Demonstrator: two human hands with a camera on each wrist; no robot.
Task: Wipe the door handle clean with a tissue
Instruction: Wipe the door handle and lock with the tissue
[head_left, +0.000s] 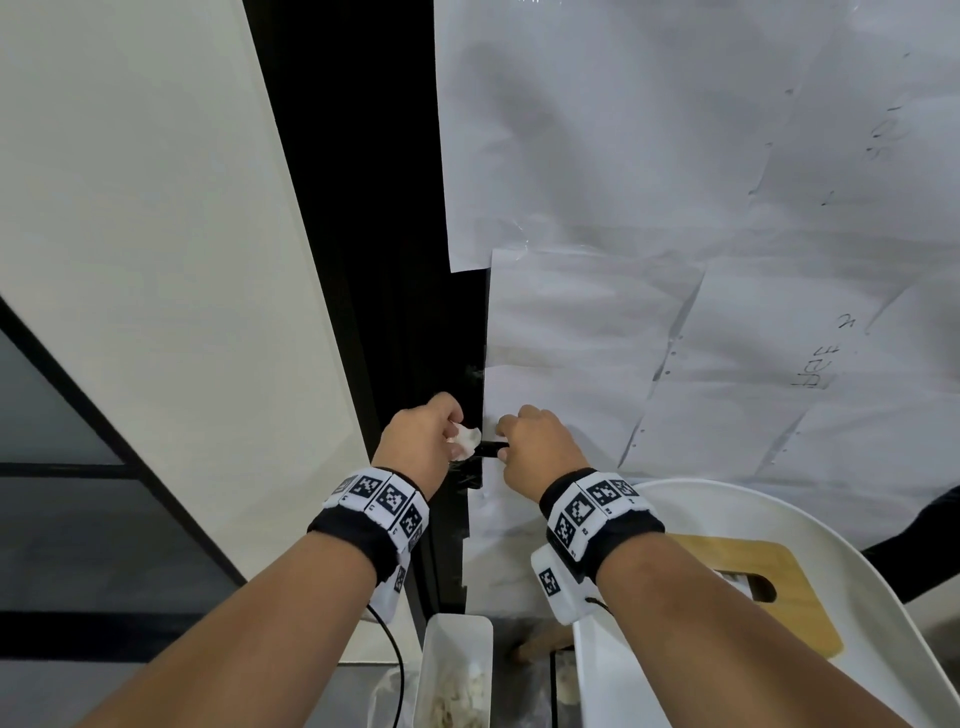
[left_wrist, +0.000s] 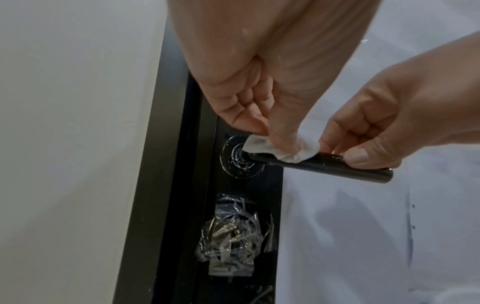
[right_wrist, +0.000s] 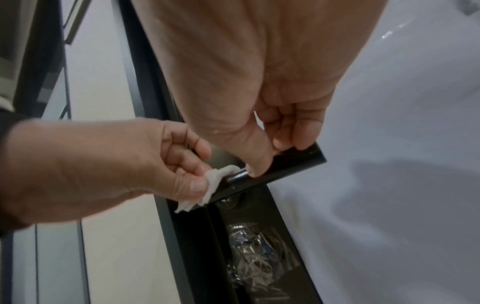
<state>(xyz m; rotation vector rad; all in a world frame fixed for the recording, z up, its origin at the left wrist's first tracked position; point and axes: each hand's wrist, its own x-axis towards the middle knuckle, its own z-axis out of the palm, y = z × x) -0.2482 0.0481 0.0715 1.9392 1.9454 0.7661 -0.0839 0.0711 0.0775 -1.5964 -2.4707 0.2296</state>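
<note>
A black lever door handle juts from the dark edge of a door covered in white paper. My left hand pinches a crumpled white tissue and presses it on the handle's inner end, near the round base plate. My right hand grips the handle's outer end between thumb and curled fingers.
Below the handle a lock is wrapped in clear plastic film. A white wall stands left of the black frame. Low in the head view are a white bin, a white chair and a wooden board.
</note>
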